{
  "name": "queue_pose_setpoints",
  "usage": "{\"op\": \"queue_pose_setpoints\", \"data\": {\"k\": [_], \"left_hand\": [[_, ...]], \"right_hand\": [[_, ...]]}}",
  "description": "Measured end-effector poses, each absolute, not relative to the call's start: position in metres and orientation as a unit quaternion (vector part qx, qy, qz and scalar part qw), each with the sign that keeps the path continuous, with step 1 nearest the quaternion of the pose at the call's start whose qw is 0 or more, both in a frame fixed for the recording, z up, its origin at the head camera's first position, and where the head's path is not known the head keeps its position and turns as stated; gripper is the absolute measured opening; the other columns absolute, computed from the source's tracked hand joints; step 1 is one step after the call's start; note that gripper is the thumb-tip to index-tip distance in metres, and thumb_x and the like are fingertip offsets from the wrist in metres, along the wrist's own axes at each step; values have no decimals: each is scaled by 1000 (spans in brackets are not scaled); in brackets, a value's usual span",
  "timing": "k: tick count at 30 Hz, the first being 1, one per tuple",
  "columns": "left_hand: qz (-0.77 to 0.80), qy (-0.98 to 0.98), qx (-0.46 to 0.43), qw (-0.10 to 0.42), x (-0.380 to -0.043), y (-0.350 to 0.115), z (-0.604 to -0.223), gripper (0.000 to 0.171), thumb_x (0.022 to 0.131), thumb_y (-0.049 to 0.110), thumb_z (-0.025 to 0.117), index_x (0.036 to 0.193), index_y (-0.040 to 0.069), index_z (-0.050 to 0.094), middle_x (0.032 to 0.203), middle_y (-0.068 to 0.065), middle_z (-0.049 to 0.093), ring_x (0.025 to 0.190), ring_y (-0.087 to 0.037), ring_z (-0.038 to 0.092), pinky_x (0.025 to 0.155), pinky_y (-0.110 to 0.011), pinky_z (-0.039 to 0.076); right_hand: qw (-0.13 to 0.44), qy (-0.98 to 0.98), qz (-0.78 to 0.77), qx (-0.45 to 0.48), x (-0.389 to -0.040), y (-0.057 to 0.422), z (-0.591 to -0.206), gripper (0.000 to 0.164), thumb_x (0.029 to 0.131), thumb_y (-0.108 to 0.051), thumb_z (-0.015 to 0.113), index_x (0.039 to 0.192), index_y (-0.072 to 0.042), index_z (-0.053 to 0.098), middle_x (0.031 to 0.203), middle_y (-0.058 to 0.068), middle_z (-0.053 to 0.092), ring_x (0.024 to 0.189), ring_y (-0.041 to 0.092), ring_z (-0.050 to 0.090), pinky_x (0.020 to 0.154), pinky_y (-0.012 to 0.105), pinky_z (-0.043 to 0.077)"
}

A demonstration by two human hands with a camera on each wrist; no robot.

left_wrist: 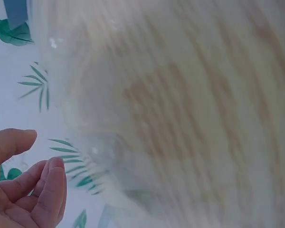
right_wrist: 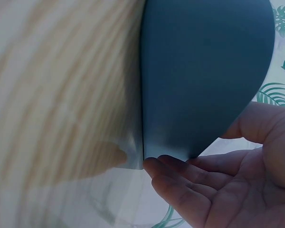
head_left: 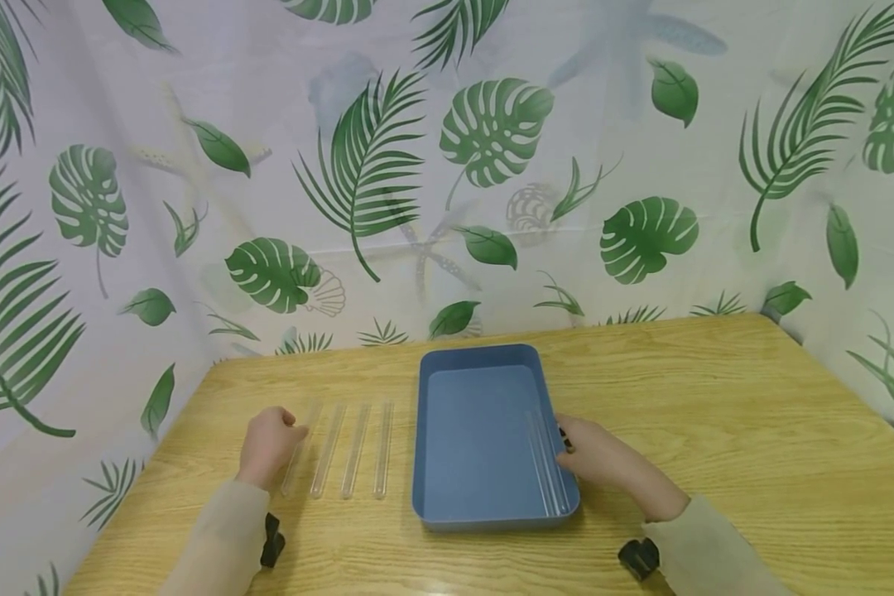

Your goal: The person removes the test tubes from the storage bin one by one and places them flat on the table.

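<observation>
Several clear glass test tubes (head_left: 355, 451) lie side by side on the wood-grain table, left of a blue tray (head_left: 469, 430). Beside the leftmost tube (head_left: 292, 472) is my left hand (head_left: 266, 443); the left wrist view shows its thumb and loosely bent fingers apart, with nothing between them. Whether it touches that tube cannot be told. More clear tubes (head_left: 545, 463) lie lengthwise inside the tray along its right wall. My right hand (head_left: 592, 451) grips that wall, thumb at the rim and fingers against the outside; in the right wrist view the tray wall (right_wrist: 199, 71) partly hides the thumb.
The wood-grain table (head_left: 715, 414) reaches back to a white cloth backdrop (head_left: 566, 314) printed with green leaves, which also hangs along the left and right sides. Black bands (head_left: 271, 542) are at both wrists.
</observation>
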State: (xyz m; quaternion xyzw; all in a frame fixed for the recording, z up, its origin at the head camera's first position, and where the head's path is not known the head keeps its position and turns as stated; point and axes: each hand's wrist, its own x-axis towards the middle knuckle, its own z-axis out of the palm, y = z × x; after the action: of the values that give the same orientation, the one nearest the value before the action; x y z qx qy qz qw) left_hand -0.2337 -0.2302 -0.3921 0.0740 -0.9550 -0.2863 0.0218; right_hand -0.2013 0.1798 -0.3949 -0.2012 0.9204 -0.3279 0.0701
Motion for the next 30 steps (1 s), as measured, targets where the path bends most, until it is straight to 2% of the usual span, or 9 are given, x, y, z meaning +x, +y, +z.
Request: {"op": "queue_pose_setpoints", "data": {"k": [5,10,16,30], "left_hand": [[-327,-942,55,47,-232,-215,-386,27,83,11,58,97,-12,55,93,-23,57,80,-30,55,68,-40,47],[-366,-929,40,48,-231,-198,-386,29,83,11,59,102,-11,55,91,-19,58,81,-27,56,68,-38,48],[-385,-921,16,62,-232,-180,-388,26,81,10,61,98,-10,58,86,-15,59,77,-24,57,65,-35,49],[-442,-895,-17,47,-226,-139,-390,23,81,9,62,98,-7,59,89,-13,59,83,-27,57,65,-33,49]], "right_hand": [[69,919,-330,-205,-202,180,-395,50,80,6,49,125,18,32,111,27,52,96,35,53,70,37,47],[68,918,-328,-214,-202,180,-396,50,79,6,49,125,19,32,110,27,52,95,34,54,69,36,47],[71,917,-331,-210,-202,179,-395,51,79,6,50,125,19,32,109,27,52,95,34,54,70,37,47],[61,919,-325,-215,-202,180,-396,49,78,7,50,124,18,35,106,24,55,93,33,54,69,36,48]]}}
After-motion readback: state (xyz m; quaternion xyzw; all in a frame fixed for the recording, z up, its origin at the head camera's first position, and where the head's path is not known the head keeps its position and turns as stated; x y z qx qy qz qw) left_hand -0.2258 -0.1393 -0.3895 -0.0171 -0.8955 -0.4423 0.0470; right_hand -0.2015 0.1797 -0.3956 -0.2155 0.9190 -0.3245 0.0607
